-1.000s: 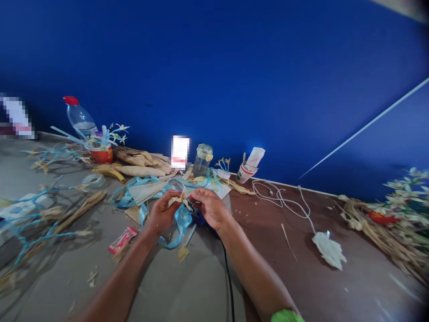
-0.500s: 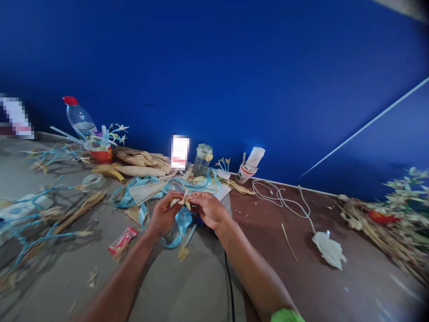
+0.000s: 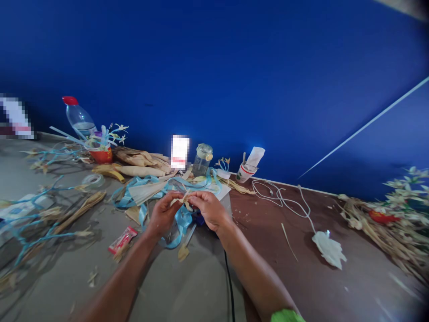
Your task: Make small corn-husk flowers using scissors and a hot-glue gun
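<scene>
My left hand (image 3: 165,213) and my right hand (image 3: 208,208) meet near the middle of the view, both closed in a pinch on a small pale flower-like piece of dried husk (image 3: 185,199). Its thin strips stick out between the fingertips. Blue ribbon (image 3: 183,220) hangs or lies just under my hands and spreads in loops behind them. A flat pale husk (image 3: 144,193) rests on the ribbon to the left. Below my hands lies a small tan scrap (image 3: 183,253).
Behind stand a glass jar (image 3: 202,160), a white cup (image 3: 246,171) and a bottle (image 3: 79,117) beside a red bowl (image 3: 101,155). Blue-stemmed flowers (image 3: 36,241) lie left, near a red packet (image 3: 122,239). A white cable (image 3: 295,210) and dried stalks (image 3: 378,232) are on the right.
My right hand has shifted slightly at the flower piece, and its fingers lie a little differently over it. The left hand keeps its pinch in nearly the same place.
</scene>
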`<state>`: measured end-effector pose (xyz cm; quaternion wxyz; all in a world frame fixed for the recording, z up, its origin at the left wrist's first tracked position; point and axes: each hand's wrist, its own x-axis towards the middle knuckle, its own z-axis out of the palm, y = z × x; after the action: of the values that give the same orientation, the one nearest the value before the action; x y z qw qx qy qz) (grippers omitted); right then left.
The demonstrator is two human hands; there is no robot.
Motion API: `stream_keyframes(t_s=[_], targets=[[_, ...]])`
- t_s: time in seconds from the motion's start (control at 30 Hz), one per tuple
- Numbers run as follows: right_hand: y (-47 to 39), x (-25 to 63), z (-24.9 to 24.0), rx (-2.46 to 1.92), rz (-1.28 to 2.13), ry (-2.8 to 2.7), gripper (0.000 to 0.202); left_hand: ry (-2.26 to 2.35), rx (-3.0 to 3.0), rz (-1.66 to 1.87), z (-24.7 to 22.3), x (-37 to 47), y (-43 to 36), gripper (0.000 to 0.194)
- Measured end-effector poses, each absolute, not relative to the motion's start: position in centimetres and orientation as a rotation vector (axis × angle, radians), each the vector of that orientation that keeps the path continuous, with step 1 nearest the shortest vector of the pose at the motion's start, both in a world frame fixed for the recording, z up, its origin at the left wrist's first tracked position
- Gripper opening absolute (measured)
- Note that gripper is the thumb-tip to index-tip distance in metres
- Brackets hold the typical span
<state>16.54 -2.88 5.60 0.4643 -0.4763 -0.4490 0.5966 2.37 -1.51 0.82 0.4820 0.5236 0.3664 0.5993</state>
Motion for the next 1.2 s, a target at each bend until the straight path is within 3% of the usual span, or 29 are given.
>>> stream_keyframes(t_s=[0.5, 1.2], targets=[[-3.2, 17.1, 6.0, -1.306, 0.771, -1.647, 0.017, 0.899, 1.317, 1.449, 0.8, 2.3, -1.6, 0.019], [-3.2, 17.7, 7.3, -1.382, 0.702, -1.643, 0.016, 0.941, 1.253, 1.418, 1.0, 2.6, -1.8, 0.024]])
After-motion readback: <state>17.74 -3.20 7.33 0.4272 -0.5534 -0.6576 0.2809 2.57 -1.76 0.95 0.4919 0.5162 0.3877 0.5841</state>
